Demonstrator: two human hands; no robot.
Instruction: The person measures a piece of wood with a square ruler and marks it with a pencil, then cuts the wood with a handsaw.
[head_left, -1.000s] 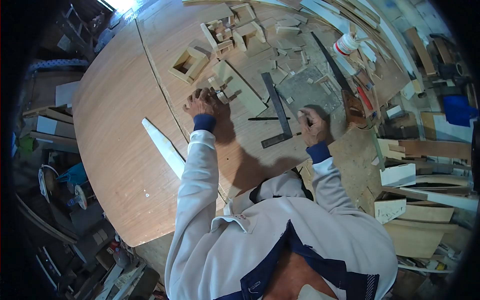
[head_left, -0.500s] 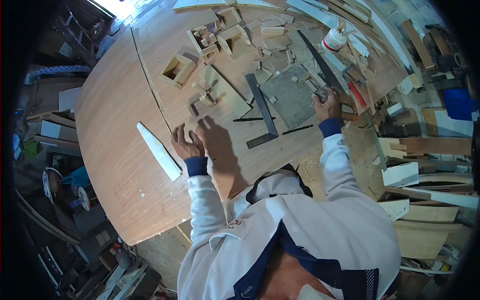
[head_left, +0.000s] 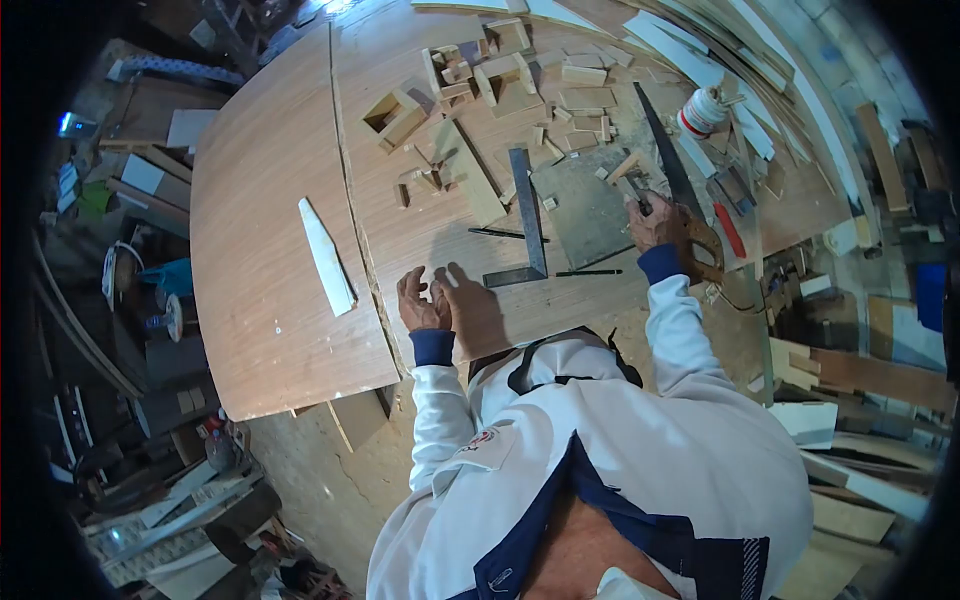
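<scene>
My left hand (head_left: 426, 300) hovers over the near side of the wooden table, fingers curved and apart, holding nothing. At the right, my right hand (head_left: 657, 222) has its fingers closed on a small wood piece (head_left: 627, 188), mostly hidden by the fingertips. That hand is over the right edge of a grey flat board (head_left: 585, 225). Just beside it lies a handsaw (head_left: 668, 150), its wooden handle (head_left: 708, 250) partly behind my wrist. Between my hands are a dark try square (head_left: 527, 215), a pencil (head_left: 588, 272) and a dark pen-like stick (head_left: 500, 234).
Small wooden boxes (head_left: 394, 120) and several offcuts (head_left: 585, 75) sit toward the back. A white glue bottle (head_left: 703, 112) and a red-handled tool (head_left: 729, 230) are at the right. A white tapered strip (head_left: 326, 258) lies left of the table's seam (head_left: 352, 205).
The view has shifted, so the table appears moved right. My right hand's fingers have curled closed around a small wood piece. My left hand stays raised and empty.
</scene>
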